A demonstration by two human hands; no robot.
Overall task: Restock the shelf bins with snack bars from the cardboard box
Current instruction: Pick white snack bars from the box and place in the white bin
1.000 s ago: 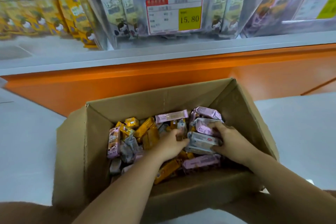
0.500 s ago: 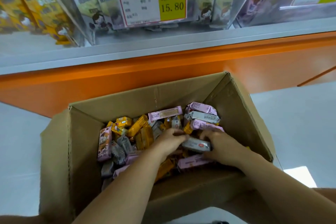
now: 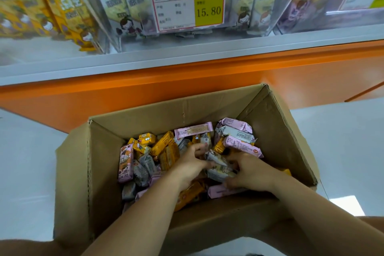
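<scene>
- Lower centre: the cardboard box holds loose snack bars; shelf bins line the top.
- The left hand and right hand curl round grey bars between them.
- Risk: slick wrappers, squeezed from both sides, may slip free on lifting.

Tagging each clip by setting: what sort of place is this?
Most likely a shop aisle. A price tag reading 15.80 hangs on a clear bin of packaged snacks, and an open box of snack bars sits below.
</scene>
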